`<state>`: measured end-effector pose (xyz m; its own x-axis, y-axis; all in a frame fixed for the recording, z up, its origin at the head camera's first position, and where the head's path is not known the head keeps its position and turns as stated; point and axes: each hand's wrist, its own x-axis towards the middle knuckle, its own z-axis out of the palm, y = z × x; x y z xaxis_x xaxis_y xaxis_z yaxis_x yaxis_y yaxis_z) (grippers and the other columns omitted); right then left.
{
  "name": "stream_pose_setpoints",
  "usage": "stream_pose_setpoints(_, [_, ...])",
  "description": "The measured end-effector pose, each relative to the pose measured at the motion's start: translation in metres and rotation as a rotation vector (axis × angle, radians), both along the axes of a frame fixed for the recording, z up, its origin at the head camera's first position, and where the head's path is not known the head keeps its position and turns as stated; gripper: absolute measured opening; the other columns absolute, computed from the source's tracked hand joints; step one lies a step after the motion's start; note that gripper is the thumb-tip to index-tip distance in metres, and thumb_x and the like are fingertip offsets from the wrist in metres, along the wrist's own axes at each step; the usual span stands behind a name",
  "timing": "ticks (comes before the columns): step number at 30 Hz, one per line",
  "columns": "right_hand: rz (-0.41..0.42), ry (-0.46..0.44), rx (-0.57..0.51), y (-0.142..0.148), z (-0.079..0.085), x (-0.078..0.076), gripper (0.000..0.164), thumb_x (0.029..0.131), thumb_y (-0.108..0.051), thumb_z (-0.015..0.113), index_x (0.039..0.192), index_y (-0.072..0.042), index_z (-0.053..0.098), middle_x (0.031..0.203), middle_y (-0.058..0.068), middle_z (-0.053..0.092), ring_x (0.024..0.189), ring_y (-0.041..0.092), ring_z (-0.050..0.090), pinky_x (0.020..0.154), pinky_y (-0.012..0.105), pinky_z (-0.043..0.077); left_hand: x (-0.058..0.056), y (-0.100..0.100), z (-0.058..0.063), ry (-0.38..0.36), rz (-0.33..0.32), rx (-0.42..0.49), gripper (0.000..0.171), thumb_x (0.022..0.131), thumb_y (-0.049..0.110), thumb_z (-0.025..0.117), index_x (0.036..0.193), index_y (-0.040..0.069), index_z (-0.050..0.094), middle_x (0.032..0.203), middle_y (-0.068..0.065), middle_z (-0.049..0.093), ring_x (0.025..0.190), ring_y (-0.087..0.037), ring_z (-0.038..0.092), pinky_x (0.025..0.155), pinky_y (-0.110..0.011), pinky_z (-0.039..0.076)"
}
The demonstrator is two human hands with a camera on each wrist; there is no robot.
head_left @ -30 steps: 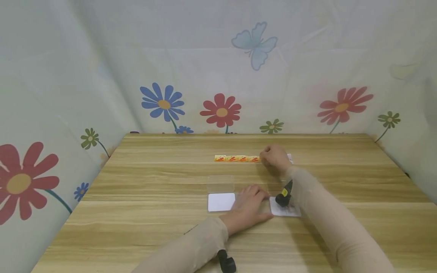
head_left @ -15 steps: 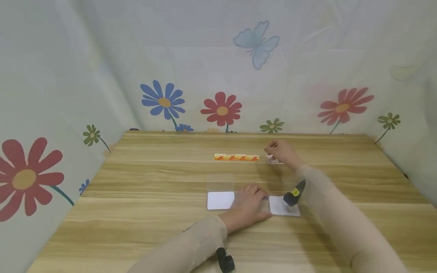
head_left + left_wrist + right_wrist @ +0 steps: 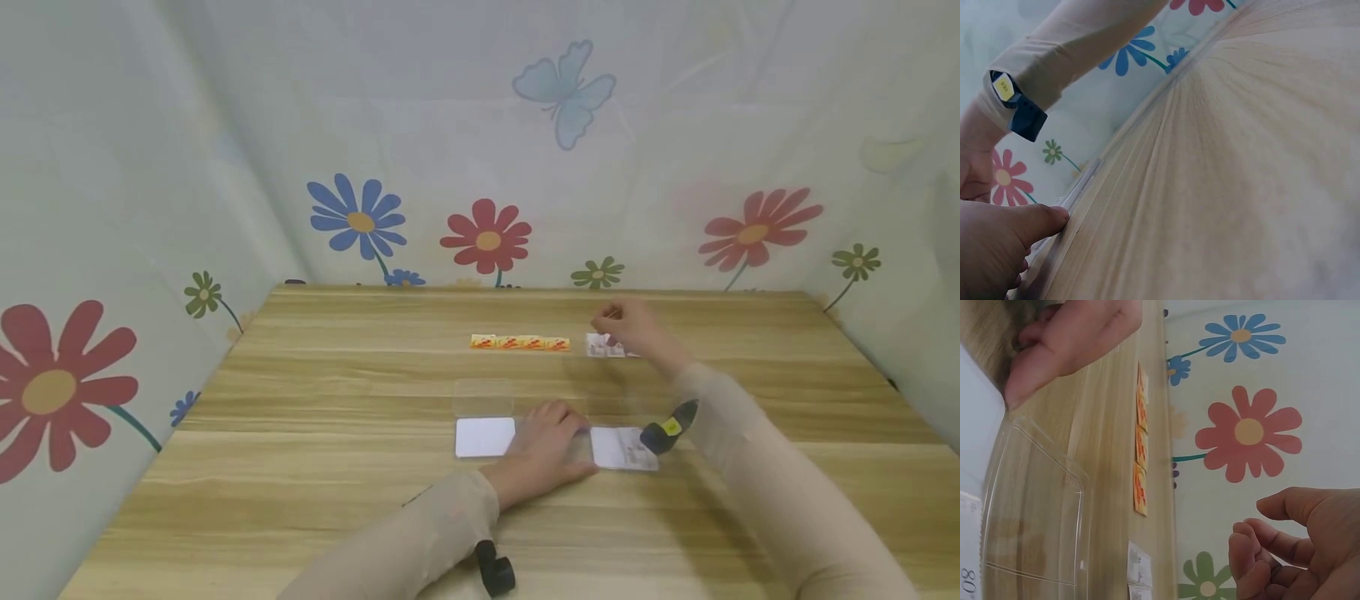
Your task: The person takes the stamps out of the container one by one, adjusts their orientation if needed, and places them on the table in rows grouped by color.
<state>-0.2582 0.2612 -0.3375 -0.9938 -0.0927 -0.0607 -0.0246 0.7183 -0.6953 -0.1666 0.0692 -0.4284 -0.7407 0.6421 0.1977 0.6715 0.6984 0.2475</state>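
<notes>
My left hand point(image 3: 547, 446) rests low between two flat, clear hinged boxes with raised lids. Its thumb point(image 3: 1044, 220) touches the edge of the right box point(image 3: 611, 450), which holds white sheets, printed on one side. That box's transparent lid point(image 3: 1038, 500) stands out plainly in the right wrist view. White content also fills the left box point(image 3: 485, 438). Farther back, my right hand point(image 3: 637, 329) is over small pale printed pieces point(image 3: 600, 345). In the right wrist view its thumb and loosely bent fingers stand apart, nothing visible between them.
A row of several orange-yellow printed pieces point(image 3: 520, 342) lies left of the pale ones. The wooden table point(image 3: 337, 375) ends at a flowered curtain point(image 3: 420, 125). Black wrist cameras point(image 3: 663, 433) hang from both sleeves.
My right hand has shifted right from the end of the orange-yellow row, uncovering pale printed pieces and the right box's printed side. My left hand stays put.
</notes>
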Motion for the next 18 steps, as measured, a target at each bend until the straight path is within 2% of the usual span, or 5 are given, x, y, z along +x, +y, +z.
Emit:
stream_pose_setpoints(4, [0.014,0.025,0.006,0.001,0.002,0.004,0.032,0.097,-0.02,0.052,0.116,0.004,0.056,0.114,0.025,0.061,0.091,0.035,0.063,0.072,0.036,0.054,-0.001,0.0,-0.001,-0.003,-0.002,0.003,0.049,0.082,0.052,0.068,0.119,0.019,0.063,0.117,0.003,0.057,0.114,-0.015,0.052,0.099,-0.031,0.043])
stream_pose_setpoints(8, [0.031,0.059,0.001,0.002,0.005,0.008,0.029,0.096,-0.018,0.054,0.114,0.004,0.057,0.11,0.025,0.063,0.087,0.035,0.064,0.071,0.038,0.055,0.0,-0.001,0.0,-0.013,0.003,0.003,0.05,0.082,0.052,0.069,0.119,0.019,0.063,0.118,0.003,0.057,0.115,-0.015,0.051,0.1,-0.032,0.042])
stream_pose_setpoints(14, [0.056,0.082,-0.018,0.004,0.013,0.018,0.026,0.096,-0.018,0.054,0.113,0.002,0.058,0.107,0.023,0.063,0.084,0.033,0.062,0.062,0.027,0.05,0.0,0.0,0.001,-0.019,0.007,-0.003,0.05,0.082,0.052,0.069,0.12,0.019,0.062,0.117,0.003,0.057,0.114,-0.015,0.051,0.1,-0.031,0.042])
stream_pose_setpoints(18, [0.061,0.099,-0.023,0.007,0.016,0.025,0.026,0.096,-0.018,0.055,0.113,0.002,0.058,0.107,0.021,0.063,0.086,0.032,0.062,0.064,0.025,0.051,-0.001,0.0,0.0,-0.02,0.006,-0.004,0.05,0.082,0.052,0.068,0.12,0.019,0.062,0.118,0.003,0.057,0.114,-0.015,0.051,0.099,-0.032,0.043])
